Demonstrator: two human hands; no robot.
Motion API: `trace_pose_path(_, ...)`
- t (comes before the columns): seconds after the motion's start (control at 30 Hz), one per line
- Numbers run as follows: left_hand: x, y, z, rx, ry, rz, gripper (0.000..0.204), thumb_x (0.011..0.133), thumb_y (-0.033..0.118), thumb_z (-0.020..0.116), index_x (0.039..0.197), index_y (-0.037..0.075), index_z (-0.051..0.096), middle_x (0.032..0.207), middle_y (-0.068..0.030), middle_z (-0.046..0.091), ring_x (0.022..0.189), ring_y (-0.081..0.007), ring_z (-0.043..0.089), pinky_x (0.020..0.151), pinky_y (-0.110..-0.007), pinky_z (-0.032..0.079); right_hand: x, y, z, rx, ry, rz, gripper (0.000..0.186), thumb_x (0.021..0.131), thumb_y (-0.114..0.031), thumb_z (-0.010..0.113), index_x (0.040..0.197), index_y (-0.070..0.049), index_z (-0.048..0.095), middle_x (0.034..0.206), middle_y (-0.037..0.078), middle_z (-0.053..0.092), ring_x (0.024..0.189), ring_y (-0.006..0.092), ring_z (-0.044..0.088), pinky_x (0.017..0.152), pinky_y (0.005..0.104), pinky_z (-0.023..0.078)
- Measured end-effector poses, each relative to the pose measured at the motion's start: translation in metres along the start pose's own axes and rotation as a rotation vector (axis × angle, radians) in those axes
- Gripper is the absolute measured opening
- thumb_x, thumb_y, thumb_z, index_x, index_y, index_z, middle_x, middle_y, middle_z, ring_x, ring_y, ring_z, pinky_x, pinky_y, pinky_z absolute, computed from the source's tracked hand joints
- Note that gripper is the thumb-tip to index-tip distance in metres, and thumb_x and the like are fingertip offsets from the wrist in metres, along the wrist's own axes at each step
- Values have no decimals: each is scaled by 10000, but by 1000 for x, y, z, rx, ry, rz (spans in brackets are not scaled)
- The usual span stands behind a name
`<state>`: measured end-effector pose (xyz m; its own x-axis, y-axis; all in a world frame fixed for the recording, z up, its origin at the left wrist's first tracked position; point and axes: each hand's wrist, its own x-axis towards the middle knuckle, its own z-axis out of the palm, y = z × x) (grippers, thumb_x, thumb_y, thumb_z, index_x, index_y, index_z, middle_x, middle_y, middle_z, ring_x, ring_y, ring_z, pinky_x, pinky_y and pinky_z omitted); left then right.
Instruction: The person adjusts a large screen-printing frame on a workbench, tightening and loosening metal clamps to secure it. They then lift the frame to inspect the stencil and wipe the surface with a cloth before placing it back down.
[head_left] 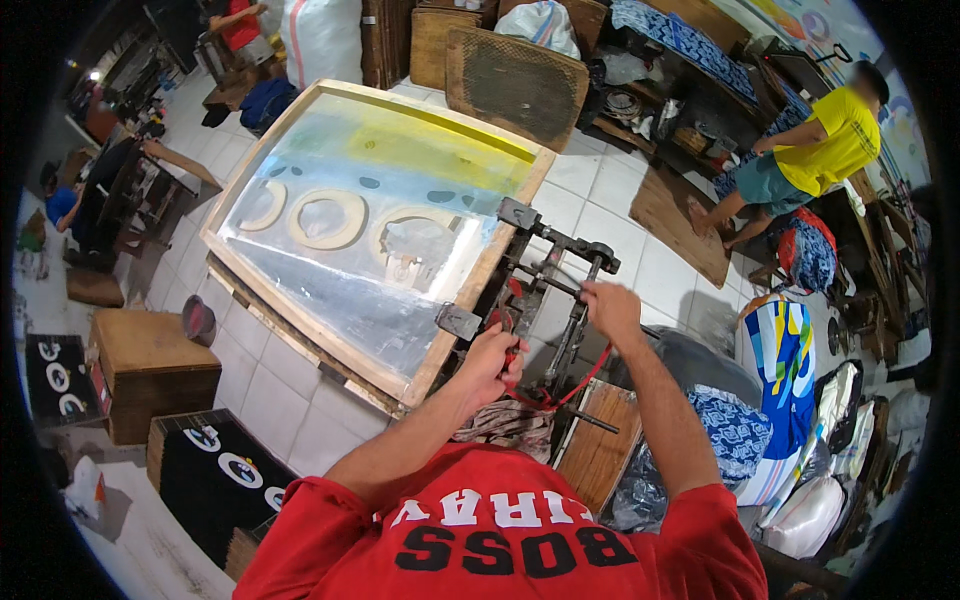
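Wood-framed screen (345, 270) seen at metal clamp (565, 242), edge overlapped by 2 block ends (460, 321).
Red item (512, 358) gripped in left hand (488, 362); dark bar (548, 282) grasped by right hand (613, 311), fingertips partly hidden. Bar best held steady, red cord (591, 380) guided clear of clamp, screen left unjarred.

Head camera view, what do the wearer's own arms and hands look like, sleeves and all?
The left arm and right arm have short red sleeves, part of a red T-shirt with black and white lettering. Below the sleeves both are bare. The left hand and right hand are ungloved; no watch shows.
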<state>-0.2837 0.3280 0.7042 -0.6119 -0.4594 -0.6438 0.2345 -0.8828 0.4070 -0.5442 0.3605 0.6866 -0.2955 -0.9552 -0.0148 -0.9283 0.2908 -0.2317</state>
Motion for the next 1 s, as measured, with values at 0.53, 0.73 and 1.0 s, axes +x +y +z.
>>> trace_pose_path(0.53,93,-16,28,102,153,27,202,1010,167,442,1031,15,573,616,-40,509,521,-148,450,506,-298,386,116,4,10,-208,-167,33,189,891,-265,686,1050,-232,783,858,63,755,830,246,725,791,478,478)
trace_pose_path(0.73,93,-13,42,128,122,33,242,1050,237,460,1051,30,586,647,-41,553,554,-153,510,517,-306,396,128,-12,-2,-251,-340,-134,148,867,-200,691,986,-201,777,879,68,756,868,248,725,843,464,459)
trace_pose_path(1.0,99,-10,48,185,102,-7,211,1054,260,504,1037,57,557,687,-34,592,591,-156,583,503,-290,418,141,-37,-11,-405,-318,-213,86,838,-164,706,874,-212,767,842,57,753,838,241,721,830,443,446)
